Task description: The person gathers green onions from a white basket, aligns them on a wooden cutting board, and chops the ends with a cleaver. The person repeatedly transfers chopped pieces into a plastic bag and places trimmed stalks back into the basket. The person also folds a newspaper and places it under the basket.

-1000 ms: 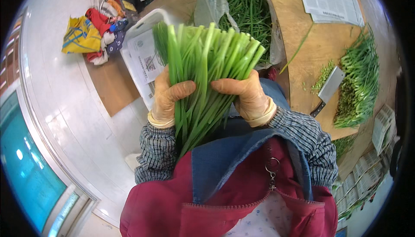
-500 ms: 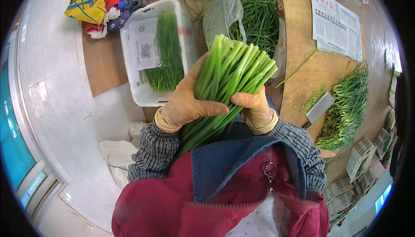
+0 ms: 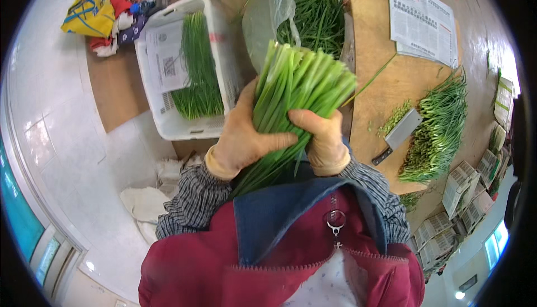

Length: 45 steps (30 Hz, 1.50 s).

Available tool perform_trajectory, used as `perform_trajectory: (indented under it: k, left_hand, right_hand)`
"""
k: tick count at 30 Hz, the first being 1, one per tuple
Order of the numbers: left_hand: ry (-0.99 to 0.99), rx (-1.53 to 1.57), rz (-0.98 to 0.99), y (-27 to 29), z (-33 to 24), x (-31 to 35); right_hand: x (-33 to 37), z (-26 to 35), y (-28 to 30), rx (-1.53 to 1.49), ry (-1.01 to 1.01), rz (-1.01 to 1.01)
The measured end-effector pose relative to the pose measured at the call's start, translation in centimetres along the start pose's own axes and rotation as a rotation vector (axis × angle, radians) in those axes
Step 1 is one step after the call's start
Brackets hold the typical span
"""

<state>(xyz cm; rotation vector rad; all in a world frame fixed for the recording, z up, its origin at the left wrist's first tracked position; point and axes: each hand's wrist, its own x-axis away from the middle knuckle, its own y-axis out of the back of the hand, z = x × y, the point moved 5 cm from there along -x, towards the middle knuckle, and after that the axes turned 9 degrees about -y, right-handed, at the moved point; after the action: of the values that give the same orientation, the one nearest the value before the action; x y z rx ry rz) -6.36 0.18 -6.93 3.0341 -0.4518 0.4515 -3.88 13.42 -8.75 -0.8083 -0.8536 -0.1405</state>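
Note:
A thick bunch of long green chives (image 3: 305,75) is held in front of my chest, its pale cut ends up and tilted right. Round its left side wraps my left hand (image 3: 238,133), the thumb lying across the stalks. My right hand (image 3: 321,139) grips from the right, its thumb pressed over the front. Both hands wear thin tan gloves with rolled cuffs. The fingers behind the bunch are hidden, and its leafy ends run down against my jacket.
A white plastic basket (image 3: 150,86) at the left holds chives (image 3: 196,66) on newspaper. Beyond my hands lie loose greens (image 3: 319,13) in a clear plastic bag (image 3: 263,24). To the right, a wooden board (image 3: 369,55) bears a newspaper (image 3: 422,21), a cleaver (image 3: 404,129) and a chive heap (image 3: 439,122).
My right thumb has moved up and left over the front of the bunch. Both hands still hold the chives. The surroundings have shifted left in view.

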Motion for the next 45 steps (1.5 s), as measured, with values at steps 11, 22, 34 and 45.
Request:
perform_trajectory:
  k: [11,22,34,45]
  left_hand:
    - [0.048,0.272,0.235,-2.4,0.5,-10.2]
    - [-0.233,-0.119,0.135,7.0,-3.9,-14.7]
    - [0.422,0.093,-0.179,29.7,22.4,-6.2]
    - [0.358,-0.007,-0.237,51.6,35.7,-17.5]
  right_hand:
    - [-7.4,6.7,1.0,0.005,0.101,0.174]
    - [-14.6,8.5,-7.8,0.152,0.222,0.388]
    - [-30.5,-20.7,-11.2,0.133,-0.507,0.017]
    - [-54.6,-30.1,-21.1,0.328,-0.394,0.064]
